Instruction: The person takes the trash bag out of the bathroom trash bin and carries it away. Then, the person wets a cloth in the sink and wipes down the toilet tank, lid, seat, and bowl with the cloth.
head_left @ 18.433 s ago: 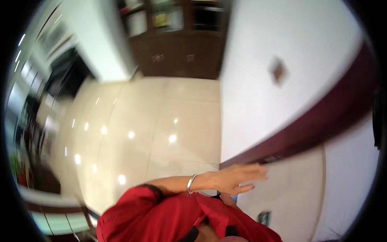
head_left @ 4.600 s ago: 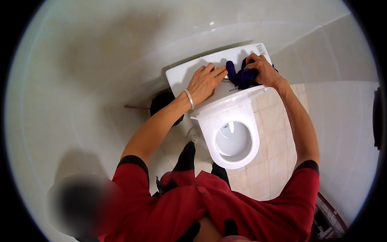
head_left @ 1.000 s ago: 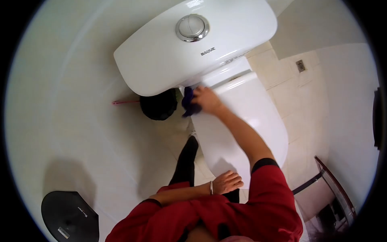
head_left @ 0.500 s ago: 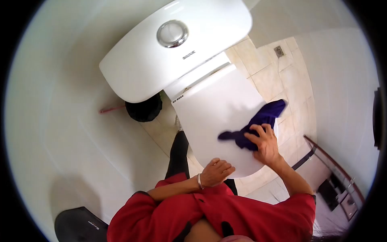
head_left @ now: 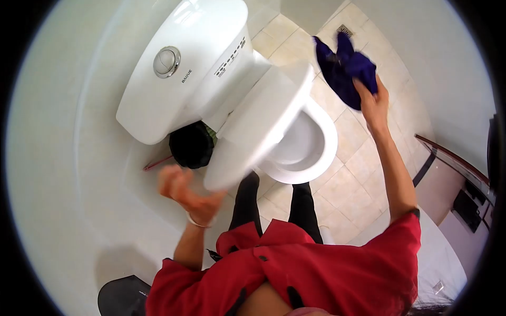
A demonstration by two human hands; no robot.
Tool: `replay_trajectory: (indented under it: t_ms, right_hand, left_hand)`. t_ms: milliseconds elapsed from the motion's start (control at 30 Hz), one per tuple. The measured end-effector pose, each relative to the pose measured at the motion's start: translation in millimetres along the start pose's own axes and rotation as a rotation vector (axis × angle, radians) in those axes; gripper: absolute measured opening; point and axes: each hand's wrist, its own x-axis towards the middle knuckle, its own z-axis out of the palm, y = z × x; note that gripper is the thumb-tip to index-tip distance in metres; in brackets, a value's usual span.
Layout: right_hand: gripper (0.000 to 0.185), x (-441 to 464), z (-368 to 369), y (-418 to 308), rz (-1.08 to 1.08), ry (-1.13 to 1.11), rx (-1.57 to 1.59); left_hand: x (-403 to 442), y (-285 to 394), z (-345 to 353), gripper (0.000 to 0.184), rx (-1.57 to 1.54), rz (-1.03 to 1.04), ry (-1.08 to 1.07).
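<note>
In the head view my right hand (head_left: 373, 105) grips a dark purple cloth (head_left: 350, 73), held up over the floor to the right of the toilet. The white toilet lid (head_left: 263, 118) stands tilted up from the bowl (head_left: 324, 152), blurred by motion. Beside the lid's near left edge is my left hand (head_left: 192, 195), also blurred, with thumb and fingers apart and nothing in it. Whether it touches the lid I cannot tell. The toilet tank (head_left: 142, 105) with its round flush button (head_left: 166, 62) is at the upper left.
A black-lined bin (head_left: 191, 146) stands left of the toilet, near a thin red stick (head_left: 157, 163). A floor drain (head_left: 345, 30) lies at the back. A dark rail (head_left: 448, 152) runs along the right, and a black lidded object (head_left: 122, 296) is at lower left.
The lid, lying flat before, is now tilted up, showing the bowl. My right hand has lifted the cloth off it, moving away and rightward. My left hand has moved left and its fingers have opened.
</note>
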Motion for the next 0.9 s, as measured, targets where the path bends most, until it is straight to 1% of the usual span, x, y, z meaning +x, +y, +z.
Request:
replay_trajectory:
  t_ms: [33, 67, 133, 167, 233, 267, 333, 367, 400, 433, 467, 533, 600, 667, 733, 767, 800, 833, 867, 900]
  right_hand:
    - [0.025, 14.8, 16.3, 11.6, -0.077, 0.036, -0.011]
    - [0.026, 28.9, 34.3, 23.1, -0.155, 0.072, -0.021]
    - [0.036, 54.6, 68.7, 56.7, -0.716, 0.226, -0.487]
    - [0.044, 53.6, 80.1, 69.0, -0.698, 0.103, -0.561]
    - [0.062, 47.0, 96.4, 112.4, -0.632, -0.147, -0.71]
    - [0.062, 36.5, 99.9, 149.0, -0.616, -0.269, -0.734]
    - [0.06, -6.4, 85.2, 212.8, -0.563, -0.472, -0.861]
    - [0.058, -32.6, 67.0, 224.7, -0.527, -0.431, -0.887]
    - [0.057, -62.2, 46.8, 232.6, -0.49, -0.39, -0.912]
    - [0.057, -88.0, 27.5, 244.3, -0.422, -0.426, -0.947]
    - [0.056, -121.3, 6.8, 255.1, -0.342, -0.459, -0.989]
    - [0.056, -194.9, -28.4, 274.8, -0.262, -0.467, -0.923]
    - [0.053, -239.9, -27.7, 253.4, 0.09, -0.373, -0.687]
    - [0.043, -286.4, -33.4, 307.9, 0.295, -0.302, -0.402]
    - [0.031, -275.5, -31.2, 294.7, 0.529, -0.027, -0.169]
    - [0.026, -250.4, -30.7, 289.4, 0.454, 0.123, -0.185]
    - [0.028, -222.0, -35.6, 311.6, 0.441, 0.251, -0.095]
    - [0.032, -177.0, -29.7, 298.1, 0.319, 0.358, -0.126]
    - [0.036, -127.8, -22.3, 282.0, 0.094, 0.377, -0.318]
    - [0.037, -75.7, -8.2, 260.3, 0.045, 0.332, -0.303]
  left_hand:
    - [14.3, -8.3, -2.4, 0.067, -0.001, -0.05, -0.012]
    - [24.1, -15.1, -3.1, 0.067, 0.013, -0.043, -0.017]
    - [37.0, -29.4, -0.5, 0.075, 0.145, 0.191, 0.063]
    - [40.7, -40.5, 0.3, 0.075, 0.15, 0.195, 0.046]
    - [44.7, -62.7, 1.5, 0.081, 0.26, 0.249, 0.206]
    - [49.4, -69.7, 0.8, 0.081, 0.261, 0.248, 0.187]
    - [63.4, -80.2, 1.7, 0.077, 0.435, 0.217, 0.207]
    - [69.9, -83.8, 5.9, 0.077, 0.434, 0.223, 0.193]
    - [76.3, -86.7, 10.2, 0.073, 0.426, 0.16, 0.21]
    - [78.8, -87.9, 10.5, 0.07, 0.42, 0.092, 0.23]
    - [80.1, -90.7, 9.1, 0.07, 0.41, 0.093, 0.213]
    - [83.9, -97.5, 14.7, 0.064, 0.382, -0.029, 0.248]
    - [83.1, -95.0, 14.6, 0.062, 0.412, -0.024, 0.241]
    - [85.4, -90.9, 13.6, 0.063, 0.432, -0.017, 0.222]
    - [85.5, -87.4, 11.6, 0.06, 0.398, -0.019, 0.234]
    - [81.9, -85.7, 9.3, 0.057, 0.372, -0.024, 0.225]
    - [75.5, -82.2, 5.9, 0.057, 0.377, -0.022, 0.222]
    - [67.1, -79.7, 3.3, 0.055, 0.285, -0.075, 0.269]
    - [59.3, -78.4, 1.5, 0.054, 0.192, -0.127, 0.324]
    - [50.0, -78.1, -1.7, 0.054, 0.197, -0.127, 0.324]
